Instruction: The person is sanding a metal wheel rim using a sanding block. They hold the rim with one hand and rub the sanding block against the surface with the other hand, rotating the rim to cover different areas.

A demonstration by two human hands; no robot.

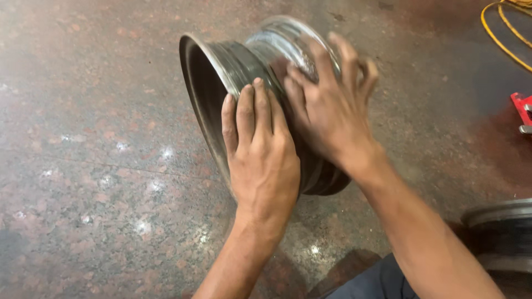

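Your left hand [263, 160] lies flat on the barrel of the rim [244, 66], fingers pressed together and pointing up toward its near edge. Your right hand [330, 105] rests on the barrel just beside it, fingers spread and slightly blurred, reaching toward the shiny far lip. The rim stands tilted on its edge on the speckled stone floor [100, 166], open side facing left. A second rim [499, 232] sits at lower right, a yellow hose [501, 33] and a red tool [522, 111] lie well apart at the right edge.
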